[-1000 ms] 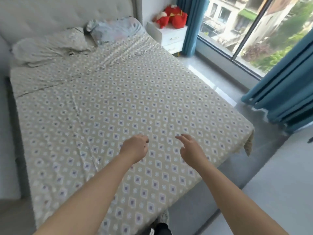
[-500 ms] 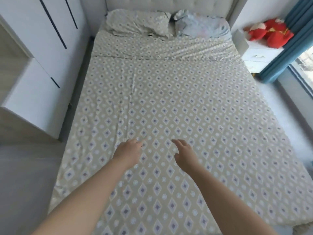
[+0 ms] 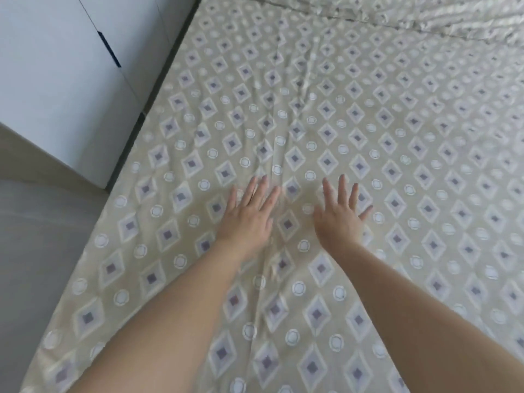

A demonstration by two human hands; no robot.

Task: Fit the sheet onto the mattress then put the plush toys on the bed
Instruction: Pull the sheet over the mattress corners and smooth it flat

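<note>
both hands, left hand (image 3: pixel 246 219) and right hand (image 3: pixel 338 221), flat on sheet (image 3: pixel 397 137).

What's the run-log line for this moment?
stage: sheet fitting | left hand: open, flat on sheet | right hand: open, flat on sheet | crease: runs between hands

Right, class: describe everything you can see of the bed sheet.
The sheet is thin beige cloth printed with pale diamonds with dark centres and white rings. It lies spread flat, filling most of the view, its left edge beside a white cabinet. A long crease runs up its middle, and a rumpled fold crosses the top right. The left hand and right hand rest flat on it, fingers straight and spread, either side of the crease.
</note>
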